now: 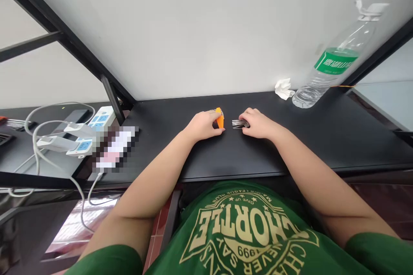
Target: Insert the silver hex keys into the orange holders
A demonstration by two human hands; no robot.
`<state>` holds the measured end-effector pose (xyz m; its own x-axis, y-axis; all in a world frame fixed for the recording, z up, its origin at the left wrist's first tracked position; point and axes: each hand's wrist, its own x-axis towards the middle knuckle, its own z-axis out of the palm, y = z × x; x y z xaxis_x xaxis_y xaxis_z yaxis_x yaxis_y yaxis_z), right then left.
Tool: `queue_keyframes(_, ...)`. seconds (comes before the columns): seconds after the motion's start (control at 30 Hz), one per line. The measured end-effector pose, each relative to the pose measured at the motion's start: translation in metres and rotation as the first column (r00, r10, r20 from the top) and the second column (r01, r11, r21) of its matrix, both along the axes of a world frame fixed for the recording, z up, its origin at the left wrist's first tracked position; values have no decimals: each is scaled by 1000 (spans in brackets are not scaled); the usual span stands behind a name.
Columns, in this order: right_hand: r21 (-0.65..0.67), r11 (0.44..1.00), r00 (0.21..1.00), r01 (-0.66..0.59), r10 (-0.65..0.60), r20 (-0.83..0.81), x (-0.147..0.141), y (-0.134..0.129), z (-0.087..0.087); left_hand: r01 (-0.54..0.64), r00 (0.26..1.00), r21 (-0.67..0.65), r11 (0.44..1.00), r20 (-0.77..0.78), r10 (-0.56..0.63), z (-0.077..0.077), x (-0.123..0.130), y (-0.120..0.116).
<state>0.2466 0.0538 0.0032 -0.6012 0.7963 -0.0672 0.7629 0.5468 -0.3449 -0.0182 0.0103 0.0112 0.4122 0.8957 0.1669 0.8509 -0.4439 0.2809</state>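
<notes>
My left hand (pixel 204 125) rests on the black desk (pixel 309 137) with its fingers curled around a small orange object (pixel 220 118), which is partly hidden. My right hand (pixel 257 123) lies a short way to the right, its fingers over the end of a bundle of thin metal rods (pixel 240 124). The rods fan out toward the left hand, and their far ends are covered by my fingers. The two hands are close but not touching.
A clear plastic water bottle (pixel 335 66) with a green label and a crumpled white tissue (pixel 284 89) stand by the wall. At the left lie white power strips (pixel 101 118), plugged-in adapters, loose cables and a pixelated patch. Black metal frame bars rise at both sides.
</notes>
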Motion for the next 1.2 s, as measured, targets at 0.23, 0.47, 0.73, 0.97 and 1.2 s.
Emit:
queue_keyframes(0.23,-10,1000,999,12,-12,-39,-9,-2,-4,11,1000,10,1000,11,-11,0,0,0)
queue_keyframes(0.47,-47,995,983,87,-93,-160,11,17,-7,5,1000,-7,1000,-8,-5,1,0,-1)
queue_keyframes(0.73,-97,982,984,163,-169,-59,17,27,-4,2,1000,-37,999,-1,-2,2,2,-1)
queue_keyframes(0.97,-134,931,930,341,-354,-94,25,26,-2,7,995,-41,999,95,-3,-1,-1,1)
queue_keyframes(1.2,-117,989,827,96,-144,-544,11,11,2,28,962,-75,997,272,-7,-5,-4,1)
